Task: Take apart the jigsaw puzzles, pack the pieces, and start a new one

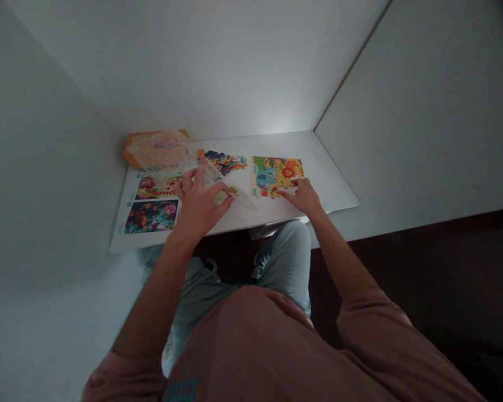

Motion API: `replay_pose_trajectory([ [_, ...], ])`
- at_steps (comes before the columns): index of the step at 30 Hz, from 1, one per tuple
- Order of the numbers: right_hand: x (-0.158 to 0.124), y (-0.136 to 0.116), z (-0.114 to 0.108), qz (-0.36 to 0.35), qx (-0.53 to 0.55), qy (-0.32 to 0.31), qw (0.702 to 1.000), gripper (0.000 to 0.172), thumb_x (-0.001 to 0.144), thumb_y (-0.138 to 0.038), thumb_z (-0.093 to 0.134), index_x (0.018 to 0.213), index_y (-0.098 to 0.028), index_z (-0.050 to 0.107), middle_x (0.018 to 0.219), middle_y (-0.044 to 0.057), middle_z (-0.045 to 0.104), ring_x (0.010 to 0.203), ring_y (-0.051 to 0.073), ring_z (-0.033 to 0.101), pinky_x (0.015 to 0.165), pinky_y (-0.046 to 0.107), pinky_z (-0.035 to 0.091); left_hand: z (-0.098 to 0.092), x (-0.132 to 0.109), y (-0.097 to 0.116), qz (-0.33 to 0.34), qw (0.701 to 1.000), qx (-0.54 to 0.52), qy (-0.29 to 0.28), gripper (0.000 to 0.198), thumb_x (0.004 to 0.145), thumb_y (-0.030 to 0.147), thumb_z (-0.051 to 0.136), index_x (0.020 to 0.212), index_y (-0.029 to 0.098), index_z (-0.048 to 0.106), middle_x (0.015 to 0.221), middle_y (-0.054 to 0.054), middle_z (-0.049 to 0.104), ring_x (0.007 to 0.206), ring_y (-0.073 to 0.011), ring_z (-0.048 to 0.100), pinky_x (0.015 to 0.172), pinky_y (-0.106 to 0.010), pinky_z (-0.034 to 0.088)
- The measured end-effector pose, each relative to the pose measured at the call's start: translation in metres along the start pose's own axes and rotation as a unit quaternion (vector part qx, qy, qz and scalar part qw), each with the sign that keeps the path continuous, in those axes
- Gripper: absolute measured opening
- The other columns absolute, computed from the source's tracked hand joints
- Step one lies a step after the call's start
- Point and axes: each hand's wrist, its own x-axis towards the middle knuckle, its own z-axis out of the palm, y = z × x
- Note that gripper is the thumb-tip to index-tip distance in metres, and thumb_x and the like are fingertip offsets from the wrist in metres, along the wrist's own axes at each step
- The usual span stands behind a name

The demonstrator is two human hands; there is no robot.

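On the white tabletop lies a largely assembled jigsaw puzzle (267, 177) with a blue elephant and an orange lion; its lower right corner has a gap. My right hand (305, 196) rests at that corner, thumb and forefinger apart and touching the puzzle's edge. My left hand (199, 204) hovers left of the puzzle, thumb and forefinger pinched at a small greenish puzzle piece (233, 190), its other fingers raised. Beneath this hand is a clear plastic bag (246, 201) with green pieces in it, partly hidden by the fingers.
A heap of loose puzzle pieces (222, 161) lies behind my left hand. At the back left stands an orange box (134, 151) with a clear plastic bag (161, 153) over it. A picture sheet (151, 216) lies at the front left. White walls enclose the table.
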Motion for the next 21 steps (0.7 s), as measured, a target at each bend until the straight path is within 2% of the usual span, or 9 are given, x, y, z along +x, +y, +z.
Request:
replay_pose_trajectory([
  [2,-0.006,0.006,0.011,0.029,-0.037,0.004,0.999,0.058,0.069,-0.067,0.058,0.106,-0.021,0.055,0.109,0.018,0.051,0.094,0.032,0.054,0.079,0.049,0.046,0.001,0.0,0.0,0.003,1.0,0.004,0.001,0.018,0.083,0.04,0.052,0.09,0.03,0.065,0.143,0.001,0.029,0.127,-0.0346,0.026,0.102,-0.059,0.023],
  [5,-0.009,0.002,0.022,0.039,-0.056,0.018,0.998,0.062,0.071,-0.069,0.054,0.11,-0.02,0.053,0.112,0.018,0.048,0.1,0.034,0.052,0.084,0.05,0.043,0.002,0.0,-0.001,0.002,1.0,0.008,-0.003,0.018,0.083,0.04,0.052,0.091,0.03,0.065,0.143,0.0,0.03,0.126,-0.0352,0.027,0.101,-0.06,0.024],
  [10,0.002,0.001,0.028,0.069,-0.03,0.013,0.997,0.061,0.076,-0.059,0.054,0.119,-0.017,0.047,0.122,0.02,0.04,0.102,0.034,0.052,0.083,0.049,0.045,0.0,-0.001,0.0,-0.017,1.0,-0.013,-0.017,0.019,0.083,0.04,0.051,0.093,0.03,0.065,0.135,-0.003,0.042,0.13,-0.0349,0.023,0.103,-0.06,0.02],
  [15,0.015,0.01,0.027,0.092,0.005,0.009,0.996,0.045,0.075,-0.049,0.059,0.106,-0.017,0.052,0.12,0.02,0.041,0.099,0.03,0.053,0.082,0.044,0.047,-0.002,0.0,0.003,-0.022,1.0,-0.009,-0.016,0.019,0.083,0.041,0.052,0.092,0.03,0.065,0.135,-0.004,0.043,0.13,-0.0349,0.023,0.103,-0.06,0.019],
  [18,0.019,0.01,0.025,0.112,0.02,-0.006,0.993,0.038,0.072,-0.046,0.063,0.097,-0.019,0.052,0.117,0.019,0.046,0.1,0.029,0.053,0.084,0.042,0.045,-0.002,0.0,0.003,-0.016,1.0,0.003,-0.012,0.019,0.083,0.041,0.051,0.092,0.03,0.065,0.137,-0.002,0.04,0.129,-0.0349,0.024,0.103,-0.06,0.021],
  [21,0.021,0.009,0.022,0.123,0.034,-0.019,0.992,0.034,0.069,-0.044,0.066,0.09,-0.022,0.049,0.106,0.015,0.055,0.095,0.027,0.054,0.084,0.043,0.045,-0.001,-0.001,0.002,-0.012,1.0,0.009,-0.011,0.019,0.083,0.041,0.051,0.092,0.031,0.065,0.137,-0.002,0.04,0.128,-0.0349,0.025,0.102,-0.06,0.022],
])
